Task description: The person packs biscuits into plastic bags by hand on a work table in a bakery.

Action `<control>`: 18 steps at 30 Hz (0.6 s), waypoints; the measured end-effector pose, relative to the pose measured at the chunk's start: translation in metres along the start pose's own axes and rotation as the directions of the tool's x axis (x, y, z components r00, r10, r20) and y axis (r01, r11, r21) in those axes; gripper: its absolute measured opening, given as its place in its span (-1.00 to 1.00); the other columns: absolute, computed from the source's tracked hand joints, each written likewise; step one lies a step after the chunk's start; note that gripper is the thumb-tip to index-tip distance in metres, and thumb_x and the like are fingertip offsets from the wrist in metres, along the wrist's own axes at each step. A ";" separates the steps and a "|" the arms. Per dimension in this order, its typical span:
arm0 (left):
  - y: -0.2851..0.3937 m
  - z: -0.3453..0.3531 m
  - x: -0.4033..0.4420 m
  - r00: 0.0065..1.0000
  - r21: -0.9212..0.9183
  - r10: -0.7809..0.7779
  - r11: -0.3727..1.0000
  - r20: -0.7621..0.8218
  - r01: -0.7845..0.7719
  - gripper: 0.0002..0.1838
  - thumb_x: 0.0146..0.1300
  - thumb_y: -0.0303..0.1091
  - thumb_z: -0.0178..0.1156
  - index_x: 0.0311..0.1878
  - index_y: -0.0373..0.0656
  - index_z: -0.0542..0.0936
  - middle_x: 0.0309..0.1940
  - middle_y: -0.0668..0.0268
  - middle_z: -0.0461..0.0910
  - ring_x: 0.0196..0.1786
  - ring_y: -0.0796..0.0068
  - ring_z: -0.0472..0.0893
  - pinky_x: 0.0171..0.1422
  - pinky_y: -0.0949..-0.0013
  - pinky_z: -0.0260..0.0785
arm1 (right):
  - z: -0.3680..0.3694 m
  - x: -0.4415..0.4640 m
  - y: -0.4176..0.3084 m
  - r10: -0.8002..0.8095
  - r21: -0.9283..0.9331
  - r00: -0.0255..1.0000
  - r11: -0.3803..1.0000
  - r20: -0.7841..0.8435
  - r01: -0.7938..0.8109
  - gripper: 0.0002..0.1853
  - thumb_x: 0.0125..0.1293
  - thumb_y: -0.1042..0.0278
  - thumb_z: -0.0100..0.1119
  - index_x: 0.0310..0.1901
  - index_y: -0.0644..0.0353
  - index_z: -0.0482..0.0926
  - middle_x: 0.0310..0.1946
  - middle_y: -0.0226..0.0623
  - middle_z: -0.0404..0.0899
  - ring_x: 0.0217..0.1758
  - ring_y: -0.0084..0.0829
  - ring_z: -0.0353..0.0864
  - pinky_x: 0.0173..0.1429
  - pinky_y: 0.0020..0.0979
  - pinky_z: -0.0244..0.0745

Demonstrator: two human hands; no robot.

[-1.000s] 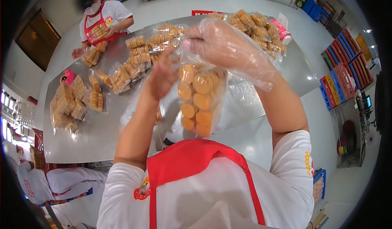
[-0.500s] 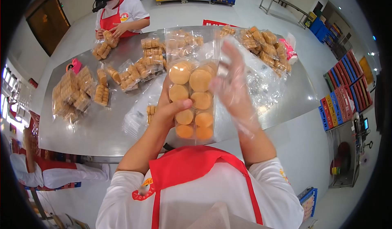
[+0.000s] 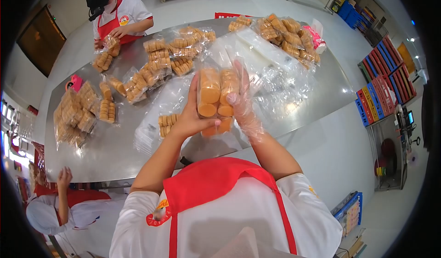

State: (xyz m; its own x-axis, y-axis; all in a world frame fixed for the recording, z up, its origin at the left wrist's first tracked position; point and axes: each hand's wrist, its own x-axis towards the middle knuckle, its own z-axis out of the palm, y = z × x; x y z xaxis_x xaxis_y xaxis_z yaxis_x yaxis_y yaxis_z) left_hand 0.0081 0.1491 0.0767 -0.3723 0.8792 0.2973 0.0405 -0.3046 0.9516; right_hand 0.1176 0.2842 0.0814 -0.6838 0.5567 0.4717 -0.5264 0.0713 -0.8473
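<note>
Between my two hands, above the near part of the table, is a clear plastic bag of round, flat, golden biscuits (image 3: 210,90). The biscuits stand in two columns. My left hand (image 3: 187,119) grips the bag's left side, thumb across its lower front. In a clear plastic glove, my right hand (image 3: 244,108) is closed on the right side of the bag, with the fingers partly behind it. Just left of my left wrist, a small group of biscuits (image 3: 168,121) lies on the table. Beyond the bag are flat clear plastic bags (image 3: 248,42).
The steel table (image 3: 115,152) carries several bagged biscuit piles, at the left (image 3: 73,115), the middle (image 3: 158,60) and the far right (image 3: 289,35). A co-worker (image 3: 121,21) handles a bag across the table; another person (image 3: 73,207) is at the lower left. Crates (image 3: 379,101) stand right.
My right hand has come down from beside the bag onto its right side. The bag's top no longer stands up tall and flat. The view has shifted a little.
</note>
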 end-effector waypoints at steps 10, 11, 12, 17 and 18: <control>-0.015 -0.011 0.003 0.989 0.180 0.106 0.980 -0.101 -0.087 0.02 0.18 -0.21 0.39 0.60 0.08 -0.02 0.58 0.08 -0.07 0.60 0.12 0.00 0.58 0.09 0.00 | -0.024 -0.001 0.016 -0.263 -0.502 0.962 0.824 0.072 0.263 0.05 0.28 -0.52 0.00 0.55 0.14 -0.01 0.45 -0.05 0.17 0.58 -0.05 -0.02 0.61 -0.08 -0.14; -0.003 -0.011 0.007 0.979 0.190 0.143 0.975 -0.148 -0.114 -0.07 0.23 -0.17 0.35 0.59 0.08 0.06 0.57 0.08 -0.07 0.60 0.10 0.00 0.57 0.08 0.00 | -0.015 0.004 -0.012 -0.280 -0.519 0.959 0.812 0.052 0.265 -0.11 0.32 -0.42 0.01 0.43 0.16 0.22 0.40 -0.05 0.25 0.55 -0.01 0.04 0.59 -0.06 -0.10; 0.013 -0.010 0.011 0.975 0.284 0.170 0.951 -0.146 -0.123 -0.19 0.25 -0.16 0.31 0.53 0.06 0.18 0.56 0.07 -0.02 0.58 0.07 0.03 0.57 0.07 0.00 | -0.005 0.010 -0.039 -0.297 -0.536 0.954 0.801 0.031 0.267 -0.25 0.37 -0.33 0.03 0.30 0.19 0.45 0.35 -0.05 0.32 0.52 0.02 0.11 0.57 -0.05 -0.05; 0.058 -0.028 0.033 0.988 0.737 0.142 0.675 -0.067 -0.047 -0.61 0.28 -0.23 0.19 0.17 -0.01 0.64 0.44 0.02 0.21 0.50 -0.04 0.14 0.54 0.04 0.03 | -0.010 0.030 -0.068 -0.098 -0.784 0.934 0.518 0.342 0.342 -0.55 0.30 -0.12 0.19 -0.28 0.18 0.72 0.28 -0.12 0.40 0.40 -0.09 0.28 0.45 -0.06 0.17; 0.060 -0.033 0.035 0.993 0.752 0.036 0.656 -0.115 0.064 -0.63 0.21 -0.36 0.13 0.09 -0.02 0.69 0.35 -0.01 0.34 0.44 0.04 0.25 0.50 0.10 0.10 | -0.007 0.031 -0.070 -0.050 -0.806 0.930 0.482 0.365 0.343 -0.58 0.27 -0.07 0.23 -0.37 0.19 0.73 0.26 -0.13 0.43 0.39 -0.07 0.28 0.45 -0.07 0.18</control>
State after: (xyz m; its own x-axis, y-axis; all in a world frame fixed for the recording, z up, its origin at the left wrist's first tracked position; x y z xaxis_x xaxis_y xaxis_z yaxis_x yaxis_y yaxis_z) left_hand -0.0334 0.1491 0.1417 -0.4749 0.8198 0.3200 0.7002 0.1318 0.7016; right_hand 0.1371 0.3027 0.1538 -0.7937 0.2119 0.5702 -0.0808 0.8923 -0.4441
